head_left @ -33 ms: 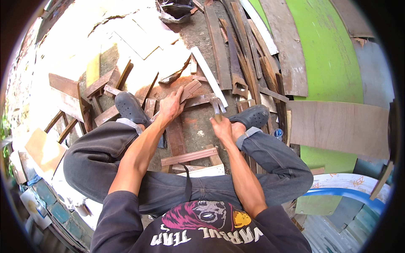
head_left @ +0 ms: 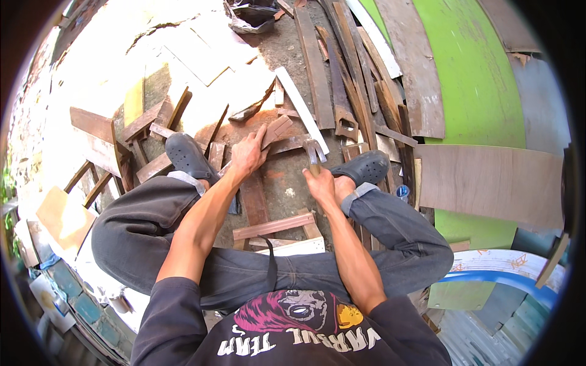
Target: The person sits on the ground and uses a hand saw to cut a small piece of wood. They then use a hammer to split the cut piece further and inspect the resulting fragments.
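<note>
In my right hand is a claw hammer, gripped by the handle close under its metal head. The head points away from me, beside the lower end of a white strip. My left hand is closed on a short brown wood block, its fingers at the block's near end. A long brown board lies below that hand, running toward me. Nearer my lap rests a small wooden frame of joined strips, partly hidden by my trousers.
Wood offcuts are heaped at the left by my left shoe. A handsaw lies among long planks ahead to the right. Green panels and a brown plywood sheet cover the right side. A black bag sits far ahead.
</note>
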### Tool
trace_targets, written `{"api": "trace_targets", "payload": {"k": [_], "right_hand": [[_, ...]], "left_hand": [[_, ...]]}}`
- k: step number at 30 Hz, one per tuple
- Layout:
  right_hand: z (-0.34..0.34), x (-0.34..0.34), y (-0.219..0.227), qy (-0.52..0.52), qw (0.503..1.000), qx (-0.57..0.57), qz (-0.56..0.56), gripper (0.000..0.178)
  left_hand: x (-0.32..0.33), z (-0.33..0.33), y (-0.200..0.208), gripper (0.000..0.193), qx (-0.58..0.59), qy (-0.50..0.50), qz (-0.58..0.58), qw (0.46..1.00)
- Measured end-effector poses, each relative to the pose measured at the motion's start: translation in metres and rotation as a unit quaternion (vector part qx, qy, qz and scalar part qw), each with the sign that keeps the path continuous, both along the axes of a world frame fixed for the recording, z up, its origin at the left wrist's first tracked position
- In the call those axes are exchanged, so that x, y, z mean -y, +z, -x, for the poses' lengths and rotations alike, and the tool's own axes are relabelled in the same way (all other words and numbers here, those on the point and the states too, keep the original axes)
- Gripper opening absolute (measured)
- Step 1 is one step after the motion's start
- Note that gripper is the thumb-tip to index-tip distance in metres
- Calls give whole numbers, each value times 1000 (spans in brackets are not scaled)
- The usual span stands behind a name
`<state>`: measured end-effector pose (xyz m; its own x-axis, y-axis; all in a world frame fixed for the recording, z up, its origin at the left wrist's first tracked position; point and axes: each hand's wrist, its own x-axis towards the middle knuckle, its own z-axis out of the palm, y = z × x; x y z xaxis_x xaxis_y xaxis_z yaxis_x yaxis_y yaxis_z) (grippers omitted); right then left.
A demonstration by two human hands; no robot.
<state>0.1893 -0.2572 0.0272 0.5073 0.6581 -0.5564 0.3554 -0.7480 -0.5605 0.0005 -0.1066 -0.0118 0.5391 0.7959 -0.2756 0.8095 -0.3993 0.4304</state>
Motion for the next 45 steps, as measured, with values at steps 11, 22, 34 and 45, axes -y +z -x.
{"api": "trace_targets", "payload": {"k": [11,22,34,45], "right_hand": [[-14,-29,4,-163,950,-104,-245,37],[-17,-19,-9,-179,972,-82,-131,42],[8,-26,-16,-52,992,-98,-55,48],[15,-101,44,106,977,-4,-187,32]], "left_hand": [[10,-14,21,70,146,-78,-95,982],[-15,5,-29,71,42,-159,82,983],[12,9,-30,81,-29,-55,-10,998],[15,9,-37,70,-17,-44,2,999]]}}
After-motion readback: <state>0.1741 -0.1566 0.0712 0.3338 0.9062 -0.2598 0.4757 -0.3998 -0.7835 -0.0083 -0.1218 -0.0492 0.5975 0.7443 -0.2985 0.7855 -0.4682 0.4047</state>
